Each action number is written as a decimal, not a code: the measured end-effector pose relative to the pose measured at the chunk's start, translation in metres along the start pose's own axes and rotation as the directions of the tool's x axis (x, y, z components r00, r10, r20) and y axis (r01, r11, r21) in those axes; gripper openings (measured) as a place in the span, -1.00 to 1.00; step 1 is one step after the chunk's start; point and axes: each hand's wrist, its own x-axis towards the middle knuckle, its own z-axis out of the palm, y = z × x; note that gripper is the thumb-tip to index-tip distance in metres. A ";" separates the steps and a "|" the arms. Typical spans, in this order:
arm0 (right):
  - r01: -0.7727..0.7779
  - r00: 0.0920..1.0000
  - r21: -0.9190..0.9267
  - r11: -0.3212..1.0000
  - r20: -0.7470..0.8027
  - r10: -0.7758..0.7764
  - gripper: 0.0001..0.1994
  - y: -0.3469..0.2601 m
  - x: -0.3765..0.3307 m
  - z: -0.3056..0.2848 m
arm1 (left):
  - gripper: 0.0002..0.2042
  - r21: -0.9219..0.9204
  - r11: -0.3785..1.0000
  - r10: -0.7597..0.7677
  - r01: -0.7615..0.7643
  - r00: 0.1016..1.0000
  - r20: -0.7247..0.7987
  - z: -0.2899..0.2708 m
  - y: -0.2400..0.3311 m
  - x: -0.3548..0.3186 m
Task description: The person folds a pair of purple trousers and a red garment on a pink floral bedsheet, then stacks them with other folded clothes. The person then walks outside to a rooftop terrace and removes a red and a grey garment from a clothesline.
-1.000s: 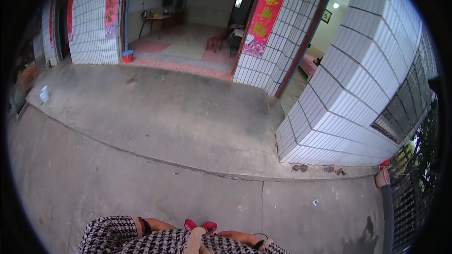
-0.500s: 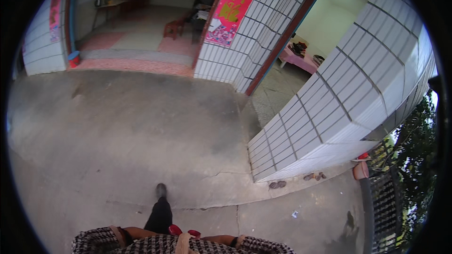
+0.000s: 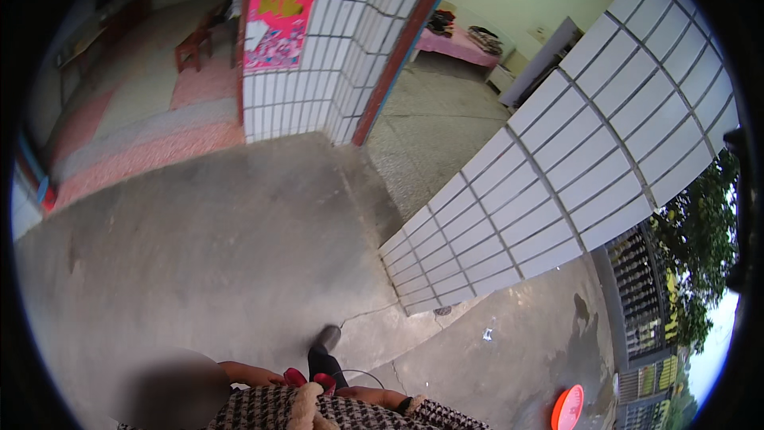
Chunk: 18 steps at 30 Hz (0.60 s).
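Note:
At the lower edge, my left hand [image 3: 259, 376] and my right hand [image 3: 372, 396] come toward each other in front of a black-and-white checked coat [image 3: 358, 416]. Between them show two glossy dark-red rounded shapes [image 3: 295, 377]; whether these are held or belong to the clothing I cannot tell. A thin dark cord [image 3: 368, 373] arcs above my right hand. The fingers of both hands are too hidden to read. My dark shoe [image 3: 326, 338] is on the concrete just ahead. A round blur covers the area beside my left forearm.
A white-tiled pillar [image 3: 517, 215] slants up on the right, beside a doorway [image 3: 430, 119] to a room with a pink-covered bed [image 3: 458, 46]. Left lies another doorway with a red stool [image 3: 191, 49]. An orange-red basin [image 3: 567, 408] sits on concrete near a railing [image 3: 639, 295].
The view has turned right and come closer to the right-hand doorway and pillar. The orange-red basin has come into sight. My hands stay close together at the lower edge.

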 end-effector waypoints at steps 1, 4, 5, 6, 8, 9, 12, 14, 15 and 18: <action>-0.028 0.998 -0.018 0.999 -0.049 0.027 -0.38 -0.013 -0.001 -0.026 | -0.55 0.043 0.999 0.011 -0.010 1.000 -0.009 -0.025 0.013 0.003; -0.028 0.997 -0.122 0.992 -0.074 0.019 -0.41 -0.063 -0.001 -0.106 | -0.60 0.113 0.991 0.076 -0.065 0.992 -0.096 -0.093 0.054 0.005; 0.009 0.998 -0.177 0.984 -0.066 -0.021 -0.45 -0.083 0.000 -0.132 | -0.70 0.047 0.988 0.154 -0.147 0.968 -0.200 -0.114 0.065 0.001; 0.054 0.998 -0.246 0.968 -0.016 -0.060 -0.49 -0.106 0.002 -0.158 | -0.70 0.056 0.998 -0.023 0.038 0.969 -0.247 -0.136 0.073 -0.004; -0.162 0.985 -0.310 0.937 -0.101 0.137 -0.52 -0.150 0.013 -0.204 | -0.73 -0.067 0.994 0.062 -0.086 0.950 -0.305 -0.171 0.070 -0.020; -0.120 0.992 -0.319 0.940 -0.068 0.104 -0.54 -0.173 0.024 -0.226 | -0.75 -0.017 0.999 0.036 -0.048 0.907 -0.420 -0.186 0.064 -0.025; -0.153 0.987 -0.415 0.897 -0.030 0.155 -0.64 -0.237 0.062 -0.282 | -0.75 0.172 0.985 0.148 -0.024 0.630 -0.762 -0.208 0.021 -0.045; -0.043 0.998 -0.486 0.873 -0.052 0.020 -0.67 -0.277 0.096 -0.315 | -0.73 0.213 0.977 0.181 0.007 0.501 -0.846 -0.220 -0.012 -0.061; -0.065 0.998 -0.495 0.867 -0.040 0.052 -0.68 -0.295 0.116 -0.329 | -0.72 0.185 0.983 0.161 0.008 0.452 -0.877 -0.222 -0.030 -0.068; 0.002 0.999 -0.591 0.807 -0.027 -0.022 -0.71 -0.339 0.162 -0.360 | -0.77 0.119 0.992 0.101 0.042 0.307 -0.946 -0.228 -0.067 -0.079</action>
